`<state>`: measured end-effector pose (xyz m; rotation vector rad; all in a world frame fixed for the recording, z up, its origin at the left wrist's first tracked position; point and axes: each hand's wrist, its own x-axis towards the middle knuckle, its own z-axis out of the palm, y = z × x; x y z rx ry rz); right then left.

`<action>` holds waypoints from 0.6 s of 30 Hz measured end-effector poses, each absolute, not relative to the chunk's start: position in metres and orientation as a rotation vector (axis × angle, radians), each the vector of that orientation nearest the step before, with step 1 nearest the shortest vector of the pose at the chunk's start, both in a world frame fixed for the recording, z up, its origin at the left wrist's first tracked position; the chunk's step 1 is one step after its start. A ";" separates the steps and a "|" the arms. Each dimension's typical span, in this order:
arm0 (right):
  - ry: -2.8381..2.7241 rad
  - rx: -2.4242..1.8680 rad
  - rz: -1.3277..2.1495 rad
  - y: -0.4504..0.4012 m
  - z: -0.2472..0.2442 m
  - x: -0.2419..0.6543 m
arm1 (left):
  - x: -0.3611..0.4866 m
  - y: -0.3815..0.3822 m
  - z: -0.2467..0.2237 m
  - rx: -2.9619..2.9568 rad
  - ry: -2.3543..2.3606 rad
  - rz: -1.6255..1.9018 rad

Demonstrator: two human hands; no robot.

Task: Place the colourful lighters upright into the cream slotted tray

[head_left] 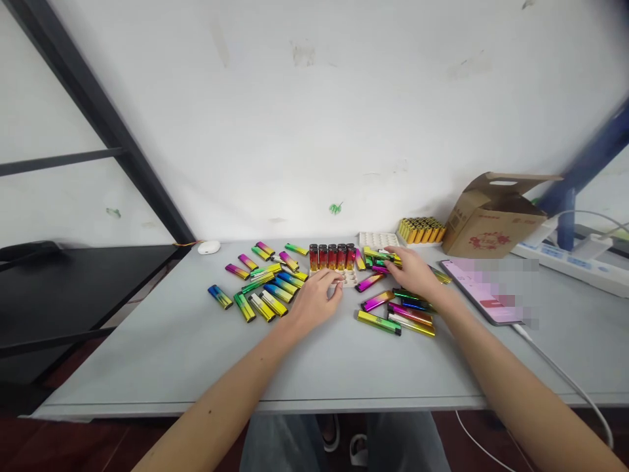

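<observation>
A white tray with round holes point(350, 278) lies near the middle of the table. Red-and-black lighters point(332, 257) stand upright in rows in its back part. My left hand point(318, 296) rests at the tray's front left, fingers stretched over its edge and thumb apart; its fingers hide part of the holes. My right hand point(415, 274) reaches into the loose lighters right of the tray, thumb and forefinger around a yellow-green lighter point(396, 259). Shiny lighters in several colours lie about it, among them a green-and-yellow lighter point(378, 322). More loose lighters point(275, 301) are spread left of the tray.
Against the wall are a second white holed tray point(377, 240), a block of upright golden lighters point(421, 231) and an open cardboard box point(491, 219). A phone point(484, 292) with a white cable and a power strip point(574, 265) lie right. A white earbud case point(209, 247) sits back left.
</observation>
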<state>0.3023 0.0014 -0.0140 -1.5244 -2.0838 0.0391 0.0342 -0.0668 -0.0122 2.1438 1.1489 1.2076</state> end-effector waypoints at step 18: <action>-2.180 -1.398 0.260 -0.012 0.001 0.306 | 0.034 -0.069 -0.009 2.206 1.264 1.207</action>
